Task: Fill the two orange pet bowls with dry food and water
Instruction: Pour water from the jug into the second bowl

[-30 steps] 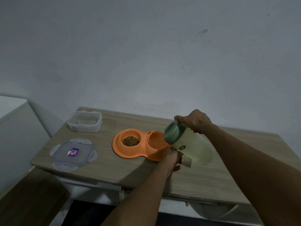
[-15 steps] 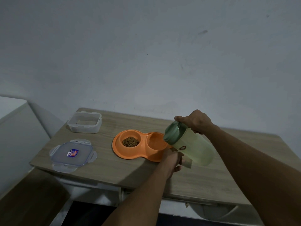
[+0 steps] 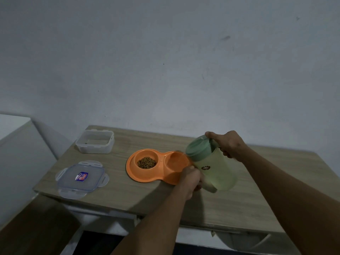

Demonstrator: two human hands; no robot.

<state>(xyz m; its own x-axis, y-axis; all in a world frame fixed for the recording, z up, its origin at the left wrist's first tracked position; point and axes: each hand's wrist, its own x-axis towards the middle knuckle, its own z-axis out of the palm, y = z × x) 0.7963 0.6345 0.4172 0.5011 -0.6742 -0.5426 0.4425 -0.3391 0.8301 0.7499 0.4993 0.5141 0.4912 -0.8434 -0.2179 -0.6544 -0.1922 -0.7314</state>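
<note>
Orange pet bowls point(image 3: 158, 165): the right bowl point(image 3: 173, 161) lies just left of my tilted jug point(image 3: 215, 170). My right fingers point(image 3: 211, 135) grip its lid point(image 3: 197, 148), and my left fingers point(image 3: 193, 171) grip its handle point(image 3: 210, 188).

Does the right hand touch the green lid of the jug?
Touching. The head view shows the right hand gripping the top of the jug, one fingertip lying on the green lid.

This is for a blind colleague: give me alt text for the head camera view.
A right hand at the top end and a left hand lower down tilt a green pitcher toward the right bowl of an orange double dish on a table; the left bowl holds kibble. A clear container and its lid lie at left.
</note>
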